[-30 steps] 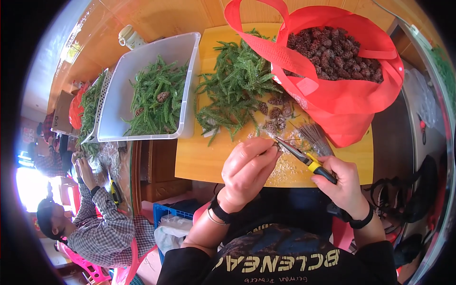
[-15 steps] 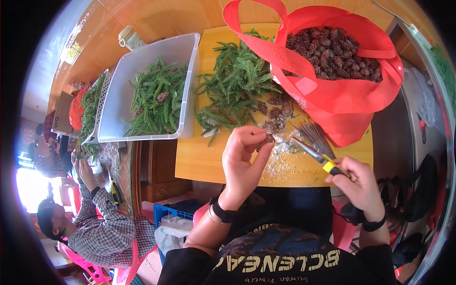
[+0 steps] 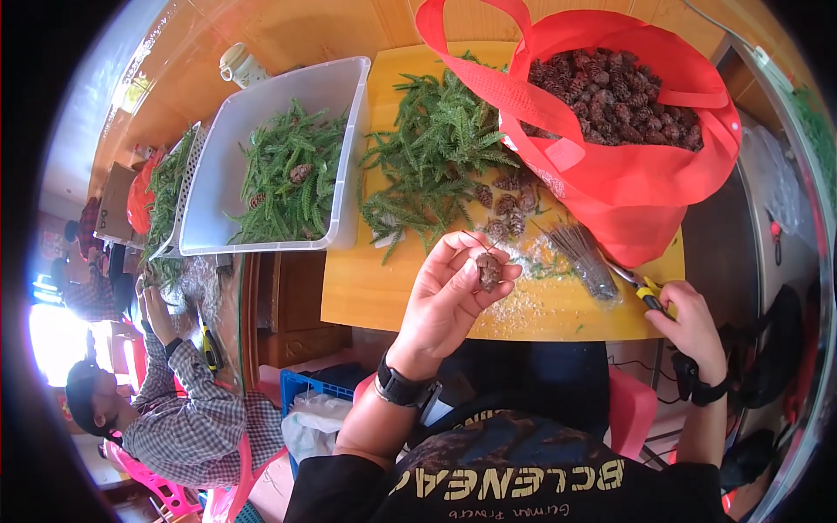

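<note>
Over the yellow board: the left hand pinches a brown pine cone between thumb and fingers, a thin wire rising from it.
Board's right edge: the right hand is closed round the handles of the pliers.
Loose cones: between green sprigs and red bag.
Wire bundle: just beside the pliers.

Dark shirt, past tabletop's near edge: large yellow block lettering, inverted in view. Smaller slanted script line beside it, on the side away from the tabletop. Cardboard box, far left: few dark characters; too small to make out.
</note>
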The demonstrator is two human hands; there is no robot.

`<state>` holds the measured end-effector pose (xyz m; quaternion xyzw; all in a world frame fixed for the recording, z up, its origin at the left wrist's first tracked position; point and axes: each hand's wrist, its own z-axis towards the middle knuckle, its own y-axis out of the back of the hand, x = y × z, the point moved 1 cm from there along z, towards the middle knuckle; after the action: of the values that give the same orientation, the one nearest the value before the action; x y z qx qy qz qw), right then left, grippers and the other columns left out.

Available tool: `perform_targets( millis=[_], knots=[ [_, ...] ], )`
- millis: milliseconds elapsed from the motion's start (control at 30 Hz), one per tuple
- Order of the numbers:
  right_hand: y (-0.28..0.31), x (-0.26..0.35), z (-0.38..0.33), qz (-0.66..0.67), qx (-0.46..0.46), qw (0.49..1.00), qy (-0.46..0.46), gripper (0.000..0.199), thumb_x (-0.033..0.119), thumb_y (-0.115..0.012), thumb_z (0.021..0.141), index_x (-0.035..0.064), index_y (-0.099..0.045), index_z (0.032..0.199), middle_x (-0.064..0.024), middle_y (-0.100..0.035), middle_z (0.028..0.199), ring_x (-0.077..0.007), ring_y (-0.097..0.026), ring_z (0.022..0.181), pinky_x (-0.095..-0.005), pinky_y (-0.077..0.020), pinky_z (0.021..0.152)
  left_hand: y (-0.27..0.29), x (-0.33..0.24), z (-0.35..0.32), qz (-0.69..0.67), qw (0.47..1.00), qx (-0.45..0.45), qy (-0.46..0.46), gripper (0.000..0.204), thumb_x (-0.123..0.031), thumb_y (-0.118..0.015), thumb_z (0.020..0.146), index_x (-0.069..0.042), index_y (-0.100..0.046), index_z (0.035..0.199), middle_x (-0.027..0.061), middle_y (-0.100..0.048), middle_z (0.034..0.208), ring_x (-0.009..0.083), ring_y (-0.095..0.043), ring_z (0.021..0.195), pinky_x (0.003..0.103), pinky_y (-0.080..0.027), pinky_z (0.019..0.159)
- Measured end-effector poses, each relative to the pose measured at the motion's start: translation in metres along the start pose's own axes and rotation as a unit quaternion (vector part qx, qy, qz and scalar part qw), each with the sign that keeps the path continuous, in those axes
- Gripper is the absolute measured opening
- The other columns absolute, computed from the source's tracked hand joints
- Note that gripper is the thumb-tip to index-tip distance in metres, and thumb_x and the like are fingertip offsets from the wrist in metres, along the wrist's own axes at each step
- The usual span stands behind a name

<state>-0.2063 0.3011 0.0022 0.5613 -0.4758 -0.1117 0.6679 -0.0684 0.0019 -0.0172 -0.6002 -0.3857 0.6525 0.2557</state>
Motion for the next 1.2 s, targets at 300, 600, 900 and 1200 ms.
perform_targets(
  millis=[300, 600, 900, 1200],
  knots=[
    [-0.02, -0.013, 0.002, -0.034, -0.013, 0.999, 0.025, 0.024, 0.007, -0.069, 0.063, -0.0006, -0.047, 0.072, -0.0176, -0.057, 0.083, -0.0367, -0.052, 0.092, -0.0383, -0.0428, 0.078, 0.0, 0.003, -0.004, 0.005, 1.0, 0.017, 0.016, 0.026, -0.01, -0.051, 0.089, -0.005, -0.045, 0.114, 0.0121, -0.055, 0.107, 0.0267, -0.057, 0.1, 0.035, -0.05, 0.084],
    [-0.001, 0.091, 0.018, 0.194, 0.066, 0.973, 0.11, 0.026, 0.004, -0.059, 0.073, -0.0033, -0.058, 0.098, -0.0159, -0.061, 0.094, -0.0272, -0.061, 0.087, -0.0311, -0.0478, 0.074, -0.018, 0.028, -0.005, 0.2, 0.978, 0.055, -0.012, 0.024, 0.007, -0.062, 0.076, -0.002, -0.051, 0.095, 0.0097, -0.055, 0.098, 0.016, -0.057, 0.089, 0.029, -0.049, 0.082],
    [-0.036, 0.127, 0.053, 0.288, 0.087, 0.94, 0.159, 0.028, 0.0, -0.049, 0.085, -0.0052, -0.051, 0.112, -0.0107, -0.059, 0.098, -0.0129, -0.058, 0.089, -0.0243, -0.0467, 0.077, -0.025, 0.01, -0.003, 0.467, 0.874, 0.038, -0.13, 0.022, 0.01, -0.064, 0.072, 0.001, -0.058, 0.091, 0.008, -0.052, 0.099, 0.0158, -0.055, 0.097, 0.028, -0.048, 0.085],
    [-0.04, 0.117, 0.055, 0.385, 0.08, 0.913, 0.106, 0.024, -0.003, -0.048, 0.085, -0.0074, -0.053, 0.108, -0.0077, -0.053, 0.099, -0.0103, -0.054, 0.09, -0.0219, -0.0431, 0.081, 0.038, -0.043, 0.03, 0.798, 0.526, -0.135, -0.26, 0.039, -0.016, -0.07, 0.07, -0.006, -0.054, 0.104, 0.01, -0.055, 0.1, 0.0289, -0.05, 0.098, 0.038, -0.04, 0.082]
  ],
)
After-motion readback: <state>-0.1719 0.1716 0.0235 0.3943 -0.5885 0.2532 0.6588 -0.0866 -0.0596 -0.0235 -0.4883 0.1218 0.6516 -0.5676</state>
